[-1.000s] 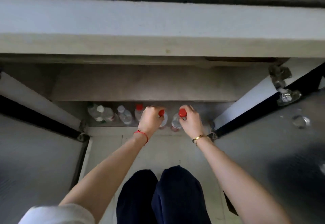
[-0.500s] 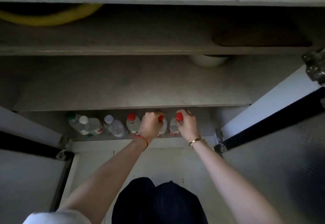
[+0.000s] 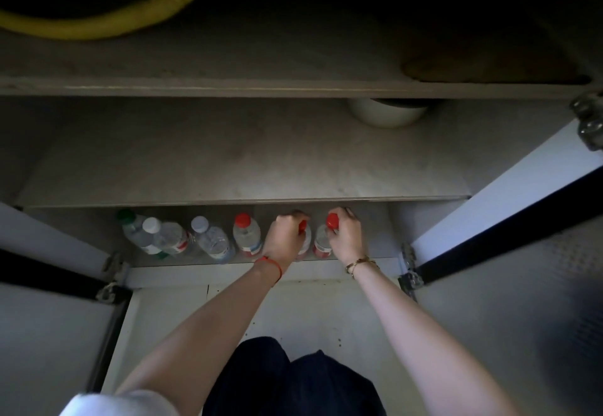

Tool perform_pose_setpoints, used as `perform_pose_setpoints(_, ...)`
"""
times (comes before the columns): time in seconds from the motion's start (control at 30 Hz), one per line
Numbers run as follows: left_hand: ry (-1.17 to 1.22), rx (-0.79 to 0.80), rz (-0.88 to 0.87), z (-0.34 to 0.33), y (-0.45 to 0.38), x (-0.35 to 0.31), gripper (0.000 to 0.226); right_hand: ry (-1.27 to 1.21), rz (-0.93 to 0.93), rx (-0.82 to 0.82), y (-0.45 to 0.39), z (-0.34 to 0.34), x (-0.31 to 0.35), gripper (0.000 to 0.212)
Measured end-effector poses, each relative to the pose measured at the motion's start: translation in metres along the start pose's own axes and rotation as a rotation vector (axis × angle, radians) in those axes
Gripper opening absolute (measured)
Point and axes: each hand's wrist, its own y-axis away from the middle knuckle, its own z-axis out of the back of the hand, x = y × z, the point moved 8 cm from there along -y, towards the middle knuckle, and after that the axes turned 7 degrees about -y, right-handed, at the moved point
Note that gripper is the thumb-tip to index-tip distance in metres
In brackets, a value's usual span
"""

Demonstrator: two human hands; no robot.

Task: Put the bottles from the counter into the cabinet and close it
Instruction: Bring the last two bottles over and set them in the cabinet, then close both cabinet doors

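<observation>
While both doors stand open, two upright red-capped bottles, caps up, are gripped on the cabinet [image 3: 248, 262] floor: one [image 3: 305, 242] by the left hand [image 3: 283, 242], one [image 3: 323, 242] by the right hand [image 3: 346, 238].

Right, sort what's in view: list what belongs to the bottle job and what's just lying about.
Job:
- bottles in the left hand and right hand
- four bottles already on the bottom shelf
- cabinet, doors open

Lying about:
- yellow hose, top shelf
- white bowl, middle shelf
</observation>
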Motion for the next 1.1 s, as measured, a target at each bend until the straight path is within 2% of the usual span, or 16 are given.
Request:
perform_pose_setpoints(0.17, 0.000, 0.069, 0.033, 0.001, 0.008, -0.001, 0.048, 0.029, -0.082, 0.053, 0.007, 0.006, 0.002, 0.049)
perform_pose_setpoints(0.3, -0.002, 0.050, 0.086, 0.017, 0.023, -0.002, 0.050, 0.073, -0.046, 0.078, 0.028, 0.017, 0.012, 0.058)
perform_pose_setpoints(0.57, 0.035, -0.169, 0.049, 0.068, 0.091, 0.000, 0.043, 0.077, 0.122, 0.011, 0.077, 0.037, 0.036, 0.051)
perform_pose_setpoints(0.8, 0.007, -0.430, 0.013, 0.108, 0.178, 0.027, 0.041, 0.032, 0.371, -0.024, 0.120, 0.027, 0.076, 0.051)
perform_pose_setpoints(1.1, -0.059, -0.743, 0.034, 0.192, 0.325, 0.045, 0.046, -0.025, 0.687, -0.016, 0.219, 0.016, 0.170, 0.051)
